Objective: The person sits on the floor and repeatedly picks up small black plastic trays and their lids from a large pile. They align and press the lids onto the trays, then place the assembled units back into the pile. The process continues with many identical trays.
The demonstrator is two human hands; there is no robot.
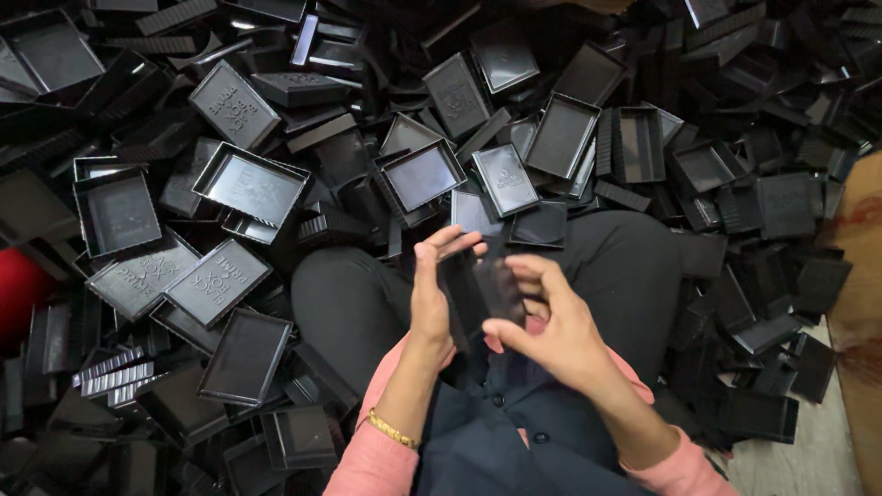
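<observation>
Both my hands hold one small black plastic box above my lap. My left hand grips its left side, fingers curled over the upper edge. My right hand pinches its right side, thumb at the lower corner and fingers along the edge. The box is tilted and partly blurred, so I cannot tell whether it is one piece or two pressed together. A gold bracelet sits on my left wrist. I wear pink sleeves and dark trousers.
A deep heap of black plastic box halves and lids surrounds my legs on the left, the far side and the right. Something red shows at the left edge. Bare pale floor and a brown surface lie at the right.
</observation>
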